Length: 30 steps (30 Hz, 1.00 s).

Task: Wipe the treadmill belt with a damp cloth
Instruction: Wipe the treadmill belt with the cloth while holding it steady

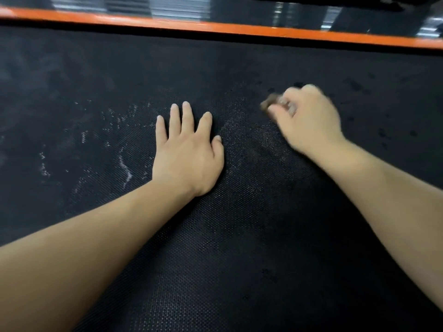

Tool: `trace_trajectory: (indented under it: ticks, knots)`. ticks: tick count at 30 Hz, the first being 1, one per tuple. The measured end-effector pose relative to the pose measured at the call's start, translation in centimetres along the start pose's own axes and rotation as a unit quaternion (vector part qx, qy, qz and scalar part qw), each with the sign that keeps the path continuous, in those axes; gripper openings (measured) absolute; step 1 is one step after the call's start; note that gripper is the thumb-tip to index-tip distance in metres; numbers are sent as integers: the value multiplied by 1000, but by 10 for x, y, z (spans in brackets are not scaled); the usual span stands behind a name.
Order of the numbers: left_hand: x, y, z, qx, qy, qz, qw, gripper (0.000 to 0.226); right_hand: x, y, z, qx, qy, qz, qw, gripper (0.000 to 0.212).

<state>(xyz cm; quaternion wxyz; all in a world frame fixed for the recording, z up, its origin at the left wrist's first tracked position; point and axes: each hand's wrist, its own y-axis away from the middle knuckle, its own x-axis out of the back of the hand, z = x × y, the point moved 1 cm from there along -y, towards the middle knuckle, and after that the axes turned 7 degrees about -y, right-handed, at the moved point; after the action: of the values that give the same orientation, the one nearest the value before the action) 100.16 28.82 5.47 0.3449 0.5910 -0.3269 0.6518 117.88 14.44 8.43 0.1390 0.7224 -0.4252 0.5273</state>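
The black textured treadmill belt fills the view. Pale dust streaks lie on its left half, and dark wet spots dot its right side. My left hand lies flat on the belt near the middle, fingers straight and slightly spread. To its right, my right hand is curled into a fist, blurred by motion, and grips a small brownish cloth. Only a corner of the cloth sticks out past the fingers at the left; the rest is hidden in the fist.
An orange side rail runs along the belt's far edge, slanting down to the right. Beyond it is a dark, shiny floor with blurred reflections.
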Motion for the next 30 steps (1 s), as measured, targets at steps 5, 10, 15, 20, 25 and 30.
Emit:
trace_trajectory:
  ticks: [5, 10, 15, 20, 25, 30]
  knots:
    - [-1, 0, 0, 3, -7, 6, 1000, 64, -20, 22, -25, 147, -53, -81, 984, 26]
    - [0, 0, 1, 0, -6, 7, 1000, 64, -11, -48, 6, -21, -10, 16, 1000, 26]
    - [-1, -1, 1, 0, -10, 4, 1000, 66, -25, -24, -13, 129, -60, -73, 987, 21]
    - [-1, -1, 2, -4, -11, -5, 1000, 67, -24, -79, 7, 0, -10, 35, 999, 27]
    - [0, -1, 2, -3, -13, -13, 1000, 68, -25, -93, 12, 49, -20, -19, 998, 28]
    - [0, -1, 2, -1, -13, -8, 1000, 68, -38, -108, 2, 49, -36, -19, 998, 28]
